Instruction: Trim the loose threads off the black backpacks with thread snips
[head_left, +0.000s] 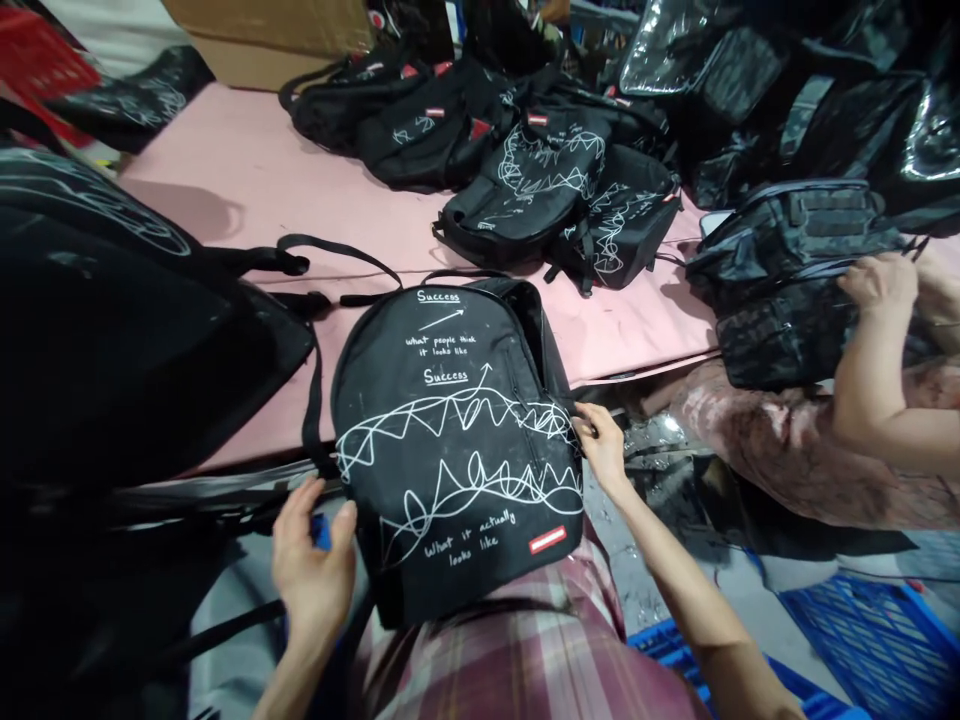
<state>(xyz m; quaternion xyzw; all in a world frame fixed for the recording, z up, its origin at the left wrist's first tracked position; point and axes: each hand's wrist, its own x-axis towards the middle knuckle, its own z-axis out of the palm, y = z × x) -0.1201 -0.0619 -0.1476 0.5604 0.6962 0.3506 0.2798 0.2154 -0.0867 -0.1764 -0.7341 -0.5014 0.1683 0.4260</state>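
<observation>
A black backpack [457,450] printed with white scribbles and the word "Success" rests on my lap against the edge of the pink table [247,170]. My left hand [311,560] lies at the pack's lower left side, fingers curled round a small blue object [322,532] that I cannot make out. On the pack's right edge my right hand [600,440] pinches the side seam or zipper.
Several more black printed backpacks [525,180] lie on the far side of the table. A large black pack [112,330] fills the left. Another person's hands [881,285] handle a black bag [795,280] at the right. Blue crates [877,630] stand lower right.
</observation>
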